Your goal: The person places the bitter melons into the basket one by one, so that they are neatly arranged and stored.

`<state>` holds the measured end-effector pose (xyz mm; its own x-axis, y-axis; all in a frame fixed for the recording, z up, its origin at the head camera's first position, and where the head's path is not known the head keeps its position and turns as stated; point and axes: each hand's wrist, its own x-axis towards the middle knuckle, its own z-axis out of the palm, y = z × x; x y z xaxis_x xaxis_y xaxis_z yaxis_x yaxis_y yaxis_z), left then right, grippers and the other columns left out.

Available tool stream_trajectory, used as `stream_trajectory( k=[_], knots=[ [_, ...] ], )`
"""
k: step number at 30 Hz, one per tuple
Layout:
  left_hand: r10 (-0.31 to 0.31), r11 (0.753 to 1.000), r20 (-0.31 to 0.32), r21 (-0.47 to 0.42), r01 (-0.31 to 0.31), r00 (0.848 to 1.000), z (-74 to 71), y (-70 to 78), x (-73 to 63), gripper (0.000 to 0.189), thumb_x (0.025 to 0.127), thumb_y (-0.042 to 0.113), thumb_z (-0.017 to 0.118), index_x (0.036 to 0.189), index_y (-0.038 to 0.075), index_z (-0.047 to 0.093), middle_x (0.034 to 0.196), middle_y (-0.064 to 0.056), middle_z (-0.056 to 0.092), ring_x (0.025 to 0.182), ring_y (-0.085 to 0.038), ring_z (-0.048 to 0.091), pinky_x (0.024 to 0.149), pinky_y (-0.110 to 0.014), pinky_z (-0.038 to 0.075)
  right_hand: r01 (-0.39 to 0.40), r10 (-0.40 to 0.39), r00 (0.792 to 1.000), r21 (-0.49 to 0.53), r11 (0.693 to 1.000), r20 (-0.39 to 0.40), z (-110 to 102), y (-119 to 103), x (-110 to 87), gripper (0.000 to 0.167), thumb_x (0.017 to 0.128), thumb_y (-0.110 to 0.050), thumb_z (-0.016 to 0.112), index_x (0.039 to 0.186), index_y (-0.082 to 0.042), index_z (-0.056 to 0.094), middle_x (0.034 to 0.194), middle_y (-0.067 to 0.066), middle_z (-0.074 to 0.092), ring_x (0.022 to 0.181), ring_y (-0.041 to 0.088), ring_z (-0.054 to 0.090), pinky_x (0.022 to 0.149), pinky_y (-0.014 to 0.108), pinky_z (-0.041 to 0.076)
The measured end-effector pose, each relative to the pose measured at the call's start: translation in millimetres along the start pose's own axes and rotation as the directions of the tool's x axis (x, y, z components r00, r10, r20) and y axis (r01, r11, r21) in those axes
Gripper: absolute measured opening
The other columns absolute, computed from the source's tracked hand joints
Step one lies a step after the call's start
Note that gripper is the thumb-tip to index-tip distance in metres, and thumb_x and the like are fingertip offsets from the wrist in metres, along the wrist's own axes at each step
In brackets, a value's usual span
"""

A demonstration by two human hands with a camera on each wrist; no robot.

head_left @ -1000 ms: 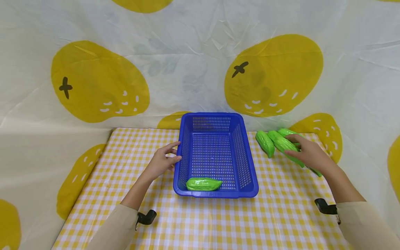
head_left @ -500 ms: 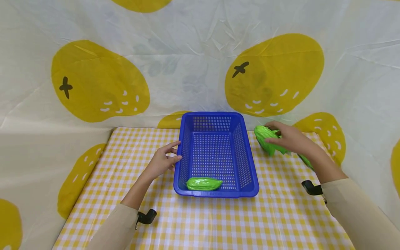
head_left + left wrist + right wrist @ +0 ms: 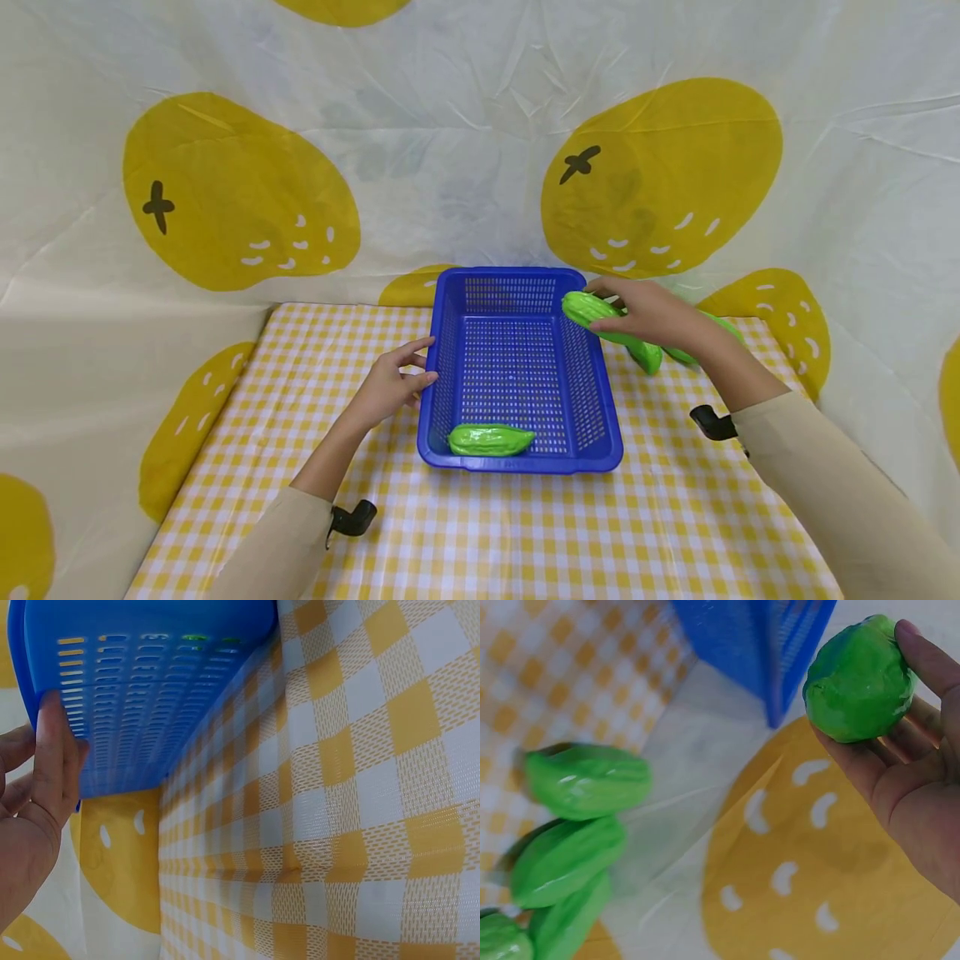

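My right hand (image 3: 645, 312) holds a bright green, ridged bitter melon (image 3: 587, 308) between thumb and fingers, over the right rim of a blue plastic basket (image 3: 519, 466). In the right wrist view this held bitter melon (image 3: 859, 682) appears end-on, clear of the table. Another bitter melon (image 3: 491, 440) lies crosswise inside the basket, along its near wall. My left hand (image 3: 386, 385) rests its fingertips against the basket's left side, near the rim. From the left wrist view, those fingers (image 3: 51, 746) touch the perforated outer wall.
Several more bitter melons (image 3: 589, 780) lie on the checkered tablecloth (image 3: 525, 533) to the right of the basket, partly hidden by my right arm in the head view. Behind the table hangs a pale cloth (image 3: 450, 183) printed with large yellow fruit.
My right hand has grasped a bitter melon from the group on the right, lifted it and carried it left to the basket's right rim. The left hand and basket have stayed put.
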<state>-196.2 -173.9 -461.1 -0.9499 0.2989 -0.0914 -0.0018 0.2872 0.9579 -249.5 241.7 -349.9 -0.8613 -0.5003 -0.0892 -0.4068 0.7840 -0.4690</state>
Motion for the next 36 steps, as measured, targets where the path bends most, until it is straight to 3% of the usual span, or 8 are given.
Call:
stream_trajectory(
  k=[12,21,25,36],
  knots=[
    [-0.006,1.000,-0.005,0.012,0.006,1.000,-0.5,2.2,-0.8,0.063,0.099,0.008,0.070,0.157,0.015,0.046,0.119,-0.021,0.061,0.070,-0.017,0.066,0.061,-0.050,0.066,0.113,-0.109,0.992,-0.059,0.992,0.067,2.9,-37.9,45.2,0.056,0.096,-0.030,0.076,0.144,-0.011,0.055,0.140,0.011,0.063,0.128,0.033,0.061,0.105,0.052,0.056],
    [-0.020,1.000,0.004,0.005,0.020,1.000,0.9,4.1,0.7,0.065,0.100,0.005,0.068,0.159,0.012,0.042,0.120,-0.021,0.061,0.069,-0.016,0.064,0.054,-0.033,0.065,0.186,-0.173,0.965,-0.053,0.981,0.199,20.5,-62.5,71.3,0.054,0.096,-0.028,0.076,0.142,-0.008,0.057,0.133,0.011,0.066,0.119,0.029,0.064,0.100,0.046,0.059],
    [-0.027,1.000,0.004,-0.002,0.027,1.000,1.6,3.7,1.5,0.065,0.100,0.005,0.068,0.159,0.013,0.043,0.119,-0.020,0.061,0.069,-0.016,0.064,0.054,-0.031,0.064,0.200,-0.179,0.950,-0.057,0.978,0.257,31.2,-70.2,81.2,0.052,0.096,-0.027,0.077,0.140,-0.008,0.059,0.131,0.010,0.067,0.120,0.028,0.064,0.102,0.046,0.058],
    [-0.016,1.000,0.000,0.004,0.016,1.000,0.5,1.9,0.2,0.063,0.099,0.008,0.070,0.157,0.016,0.046,0.117,-0.020,0.061,0.071,-0.018,0.066,0.063,-0.053,0.066,0.279,-0.235,0.907,-0.083,0.957,0.348,65.6,-81.8,99.5,0.050,0.095,-0.031,0.078,0.137,-0.008,0.063,0.133,0.010,0.068,0.126,0.029,0.063,0.109,0.044,0.055]
  ],
)
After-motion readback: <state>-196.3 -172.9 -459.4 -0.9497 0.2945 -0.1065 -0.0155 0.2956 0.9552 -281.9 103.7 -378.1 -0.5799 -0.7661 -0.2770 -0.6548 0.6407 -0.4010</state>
